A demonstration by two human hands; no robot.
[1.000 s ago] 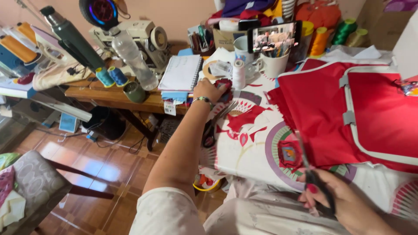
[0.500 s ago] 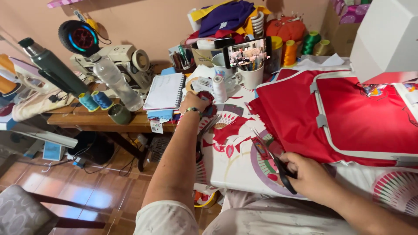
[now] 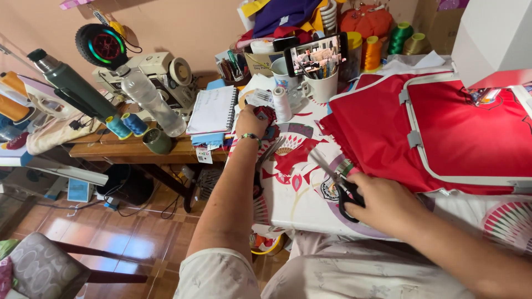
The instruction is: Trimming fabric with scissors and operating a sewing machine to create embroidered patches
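Black-handled scissors [image 3: 339, 185] with pale metal blades were gripped in the right hand [image 3: 388, 202], the fingers closed through and around the handles at the near edge of the patterned white tablecloth [image 3: 293, 194]. The blades were pointed up and away from the hand, their tips lying just beside the frayed lower corner of the red fabric panel with grey-white trim [image 3: 421, 133], which was spread across the tablecloth to the right of the scissors. A small round badge [image 3: 330, 189] was seen on the tablecloth directly under the scissor handles.

Farther along the tablecloth, the left arm was stretched forward, a beaded bracelet [image 3: 250, 136] worn at its wrist. The left hand [image 3: 252, 119] was laid with curled fingers on a small scrap of red cloth [image 3: 269, 115] near the far left edge of the tablecloth; whether the scrap was pinched or only pressed could not be told. Just beyond it, a spool of white thread [image 3: 281, 103] was standing upright. To the left of the tablecloth a spiral notebook [image 3: 212, 109] was lying, and behind the spool a white mug of pens [image 3: 321, 84] was set, with a phone [image 3: 316, 53] propped against it.
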